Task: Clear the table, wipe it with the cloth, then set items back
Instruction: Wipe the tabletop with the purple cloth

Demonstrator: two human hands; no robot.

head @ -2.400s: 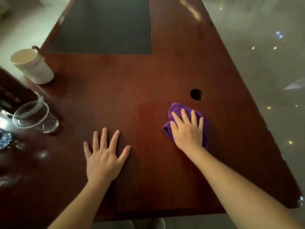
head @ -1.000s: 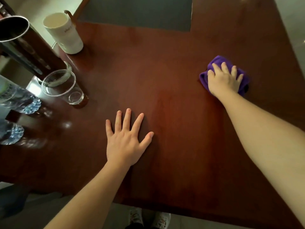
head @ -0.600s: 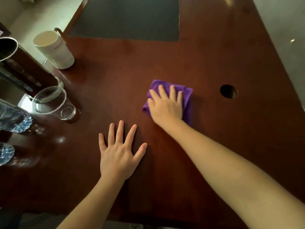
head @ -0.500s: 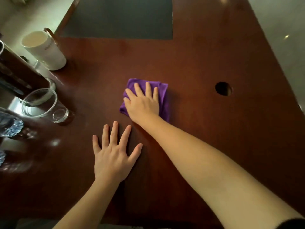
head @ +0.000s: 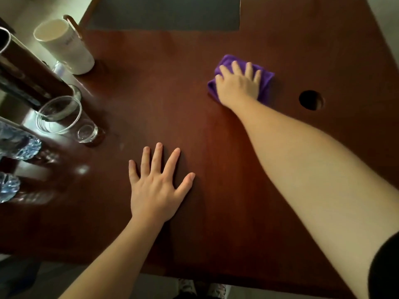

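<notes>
The purple cloth (head: pixel 266 83) lies bunched on the dark red wooden table (head: pixel 164 87), right of centre. My right hand (head: pixel 237 85) presses flat on top of the cloth and covers most of it. My left hand (head: pixel 157 186) rests palm down on the bare wood nearer to me, fingers spread, holding nothing. A white mug (head: pixel 64 46), a clear plastic cup (head: pixel 62 115) and a dark metal flask (head: pixel 23 72) stand along the table's left edge.
Two water bottles (head: pixel 19 143) show at the far left edge. A round cable hole (head: pixel 311 100) opens in the table just right of the cloth. A dark grey inset panel (head: pixel 164 14) fills the far middle. The near table edge runs below my forearms.
My right hand has slid the cloth from just above my left hand back to the right, close to the cable hole. My left hand has stayed flat in place.
</notes>
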